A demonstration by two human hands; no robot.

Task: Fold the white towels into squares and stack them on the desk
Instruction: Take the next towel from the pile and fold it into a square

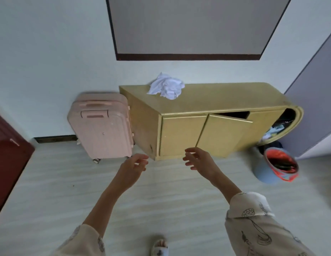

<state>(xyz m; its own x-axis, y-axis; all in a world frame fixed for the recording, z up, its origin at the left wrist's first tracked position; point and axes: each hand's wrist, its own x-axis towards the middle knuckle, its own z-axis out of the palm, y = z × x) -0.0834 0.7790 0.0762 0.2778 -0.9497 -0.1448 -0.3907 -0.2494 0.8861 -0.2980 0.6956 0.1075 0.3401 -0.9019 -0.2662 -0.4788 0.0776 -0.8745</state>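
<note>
Both arms are bare from about the elbow down, and each one comes out of a loose cream-coloured sleeve pushed up toward the elbow. The right sleeve [253, 224] is the one you can see properly: it's covered in dark line-drawn doodles, with a roundish patterned motif near the cuff and some bigger sketchy shapes further down (can't really tell what they're meant to be). The left sleeve [83, 241] is the same pale fabric with a fainter greyish print. The left hand [132, 169] and right hand [199, 159] have nothing on them, no gloves. Down at the bottom edge there's one foot in a light open-toed slipper [159, 247], toes showing
</note>
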